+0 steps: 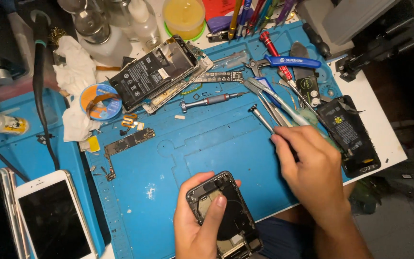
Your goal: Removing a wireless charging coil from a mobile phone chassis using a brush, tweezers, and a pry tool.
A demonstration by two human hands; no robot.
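Cradling the opened phone housing (226, 216) at the near edge of the blue work mat (188, 158), your left hand (197, 220) wraps around it with the thumb pressed across its dark inner face. Your right hand (310, 170) is closed on a thin screwdriver (259, 117), its knurled end pointing up and left over the mat. A black battery (348, 132) lies just right of that hand.

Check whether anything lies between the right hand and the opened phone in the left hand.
Nothing visible does. The left hand holds the opened phone near the mat's front edge. The right hand is up and to its right, gripping a screwdriver. Only bare blue mat shows between them.
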